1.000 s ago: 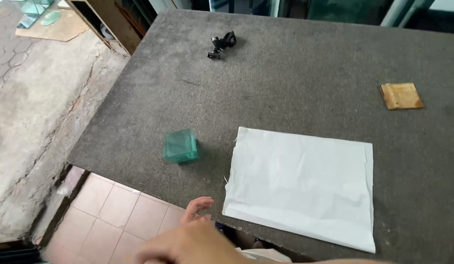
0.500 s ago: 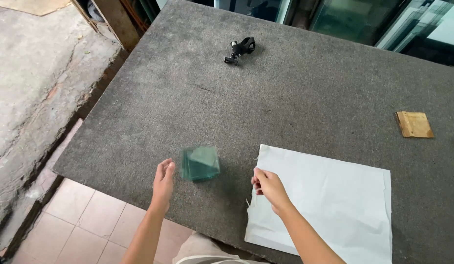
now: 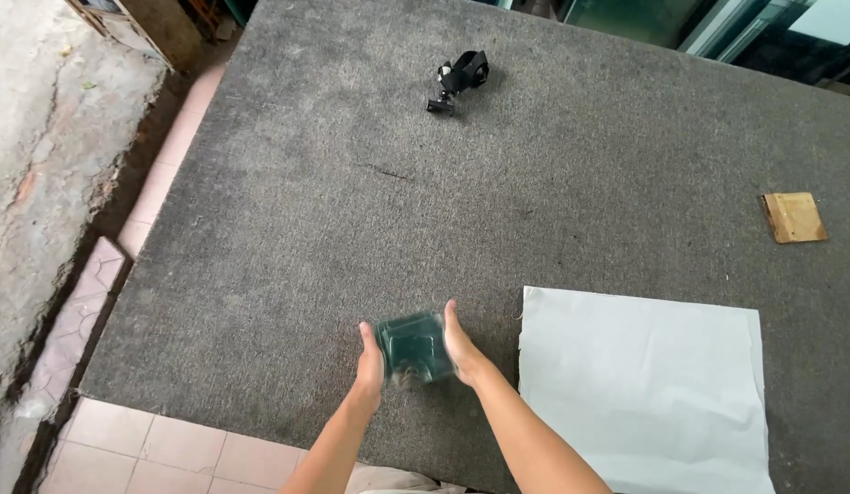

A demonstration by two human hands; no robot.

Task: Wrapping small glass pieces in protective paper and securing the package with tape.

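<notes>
Glass block point(image 3: 413, 346) on table point(image 3: 288, 220), cloth point(image 3: 646, 384) right, clamp point(image 3: 459, 79) behind.

The green block point(image 3: 413, 346) is blurred between the hands; the near edge cuts off the cloth point(image 3: 644, 389)

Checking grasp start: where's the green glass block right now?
In the head view, the green glass block sits near the grey table's front edge, pressed between the left hand and right hand, just left of the white cloth.

Glossy green glass block point(image 3: 413, 348), rough grey felt table point(image 3: 352, 210)
</notes>
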